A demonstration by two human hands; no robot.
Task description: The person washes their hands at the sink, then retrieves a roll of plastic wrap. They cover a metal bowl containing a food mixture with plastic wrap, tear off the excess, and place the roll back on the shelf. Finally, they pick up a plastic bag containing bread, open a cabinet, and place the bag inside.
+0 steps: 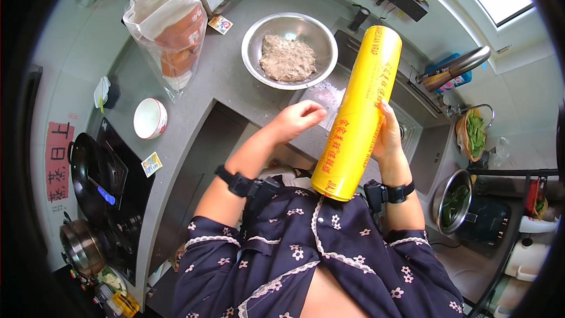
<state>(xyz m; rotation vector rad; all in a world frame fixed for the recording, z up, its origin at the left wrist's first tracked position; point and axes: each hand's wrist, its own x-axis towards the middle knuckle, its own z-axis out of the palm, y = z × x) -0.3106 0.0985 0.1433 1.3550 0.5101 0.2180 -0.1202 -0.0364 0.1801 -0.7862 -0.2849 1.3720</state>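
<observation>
A long yellow roll of cling wrap (355, 115) with red writing is tilted in front of my body, its lower end near my shirt. My right hand (388, 130) grips it from the right side, thumb showing along the edge and the other fingers hidden behind. My left hand (300, 119) is beside the roll on its left, fingers curled loosely inward; whether clear film is between them cannot be made out. Beyond the hands, a steel bowl (249, 59) rests on the counter with a lumpy greyish-brown mixture (289, 57) inside.
A grey counter (194, 92) carries a plastic bag (176, 35) and a white bowl (150, 118). At left are a black wok (90, 172) on the hob and a steel pot (81, 247). The sink (426, 154), faucet (459, 68) and a basket of greens (474, 134) are right.
</observation>
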